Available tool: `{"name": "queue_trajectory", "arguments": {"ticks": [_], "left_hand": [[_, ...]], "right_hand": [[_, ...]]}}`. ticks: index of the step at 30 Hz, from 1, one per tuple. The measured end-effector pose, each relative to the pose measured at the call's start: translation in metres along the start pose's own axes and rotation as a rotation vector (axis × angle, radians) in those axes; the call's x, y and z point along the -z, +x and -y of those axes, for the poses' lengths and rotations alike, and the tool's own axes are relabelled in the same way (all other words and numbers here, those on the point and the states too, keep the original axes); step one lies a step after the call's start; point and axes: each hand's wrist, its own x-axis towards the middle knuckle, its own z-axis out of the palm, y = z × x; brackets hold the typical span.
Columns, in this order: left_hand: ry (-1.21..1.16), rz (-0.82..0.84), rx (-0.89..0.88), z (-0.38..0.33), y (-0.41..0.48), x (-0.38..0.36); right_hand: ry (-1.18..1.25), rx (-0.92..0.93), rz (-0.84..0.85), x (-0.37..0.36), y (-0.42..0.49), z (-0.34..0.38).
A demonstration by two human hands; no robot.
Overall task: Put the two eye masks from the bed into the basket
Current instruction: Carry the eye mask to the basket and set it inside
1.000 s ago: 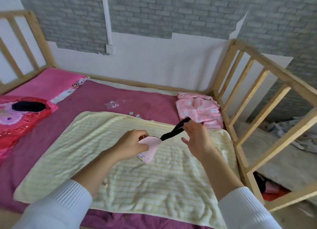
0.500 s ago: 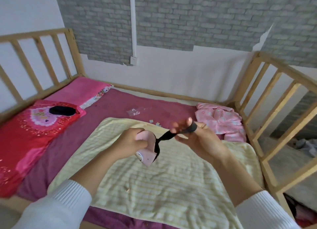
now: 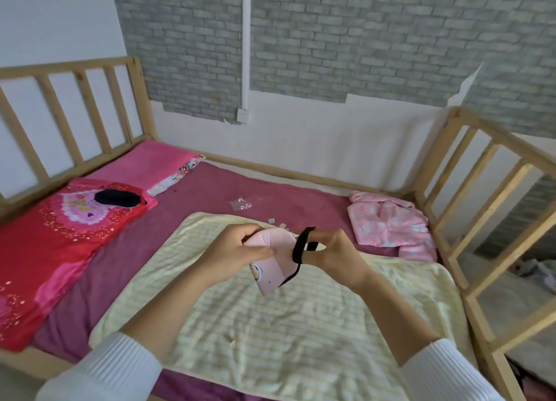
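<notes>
I hold a pink eye mask point(image 3: 275, 265) above the yellow striped blanket point(image 3: 288, 334). My left hand point(image 3: 237, 250) grips its upper left part. My right hand point(image 3: 331, 253) pinches the mask's black elastic strap point(image 3: 301, 245), which loops around its fingers. A second, black eye mask point(image 3: 118, 198) lies flat on the red pillow point(image 3: 51, 250) at the left of the bed. No basket is in view.
A pink garment point(image 3: 391, 223) lies bunched at the bed's right end by the wooden rail point(image 3: 493, 208). A small clear plastic wrapper point(image 3: 240, 203) and paper scraps sit on the purple sheet point(image 3: 210, 190). Wooden slats point(image 3: 72, 114) stand behind the pillows.
The view has swung left and up. My hands have drawn closer together, and the black strap has gone from stretched out to looped around my right fingers.
</notes>
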Motion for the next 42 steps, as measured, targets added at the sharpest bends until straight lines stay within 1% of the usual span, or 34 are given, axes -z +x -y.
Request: {"name": "queue_trajectory", "arguments": {"ticks": [2, 3, 5, 6, 8, 9, 11, 13, 16, 18, 20, 21, 23, 25, 26, 28, 31, 34, 36, 39, 42], "left_hand": [[-0.072, -0.048, 0.006, 0.002, -0.002, 0.003], [-0.085, -0.111, 0.012, 0.003, -0.003, 0.004], [-0.042, -0.256, -0.006, 0.002, -0.007, 0.006], [-0.014, -0.286, -0.046, 0.001, -0.010, 0.005], [0.026, -0.244, -0.099, -0.003, -0.016, 0.002], [0.046, -0.205, -0.084, -0.004, -0.020, 0.001], [0.102, -0.159, -0.012, -0.003, -0.029, 0.001], [0.128, -0.153, 0.064, 0.001, -0.042, 0.006], [0.052, -0.170, 0.131, 0.009, -0.069, 0.022], [0.041, -0.251, 0.189, 0.016, -0.092, 0.036], [-0.007, -0.370, 0.243, 0.026, -0.118, 0.051], [-0.056, -0.463, 0.289, 0.032, -0.132, 0.060], [-0.189, -0.737, 0.431, 0.047, -0.163, 0.083], [-0.416, -1.010, 0.602, 0.062, -0.198, 0.107], [-0.551, -1.109, 0.674, 0.068, -0.216, 0.117], [-0.747, -1.235, 0.720, 0.080, -0.250, 0.135], [-0.793, -1.276, 0.715, 0.090, -0.294, 0.158], [-0.780, -1.360, 0.668, 0.099, -0.331, 0.191], [-0.718, -1.434, 0.624, 0.107, -0.359, 0.222], [-0.601, -1.503, 0.539, 0.121, -0.406, 0.274], [-0.496, -1.475, 0.534, 0.137, -0.457, 0.333]], "right_hand": [[-0.067, -0.028, -0.086, -0.005, 0.002, 0.005], [-0.130, -0.040, -0.121, -0.008, 0.003, 0.006], [-0.328, -0.070, -0.157, -0.016, 0.005, 0.006], [-0.427, -0.057, -0.162, -0.021, 0.005, 0.007], [-0.567, -0.001, -0.168, -0.032, 0.008, 0.008], [-0.615, 0.035, -0.165, -0.037, 0.009, 0.009], [-0.703, 0.087, -0.126, -0.049, 0.012, 0.013], [-0.741, 0.139, -0.068, -0.062, 0.016, 0.020], [-0.691, 0.235, 0.055, -0.090, 0.020, 0.030], [-0.634, 0.303, 0.138, -0.115, 0.023, 0.036], [-0.572, 0.353, 0.194, -0.144, 0.027, 0.043], [-0.530, 0.356, 0.217, -0.159, 0.030, 0.048], [-0.426, 0.335, 0.292, -0.190, 0.035, 0.060], [-0.308, 0.333, 0.389, -0.221, 0.038, 0.072], [-0.236, 0.340, 0.430, -0.238, 0.039, 0.078], [-0.098, 0.312, 0.508, -0.272, 0.041, 0.092], [-0.027, 0.283, 0.578, -0.328, 0.045, 0.120], [-0.057, 0.337, 0.705, -0.390, 0.058, 0.151], [-0.054, 0.349, 0.795, -0.433, 0.067, 0.176], [-0.061, 0.333, 0.972, -0.502, 0.080, 0.213], [-0.090, 0.370, 1.120, -0.575, 0.090, 0.251]]}}
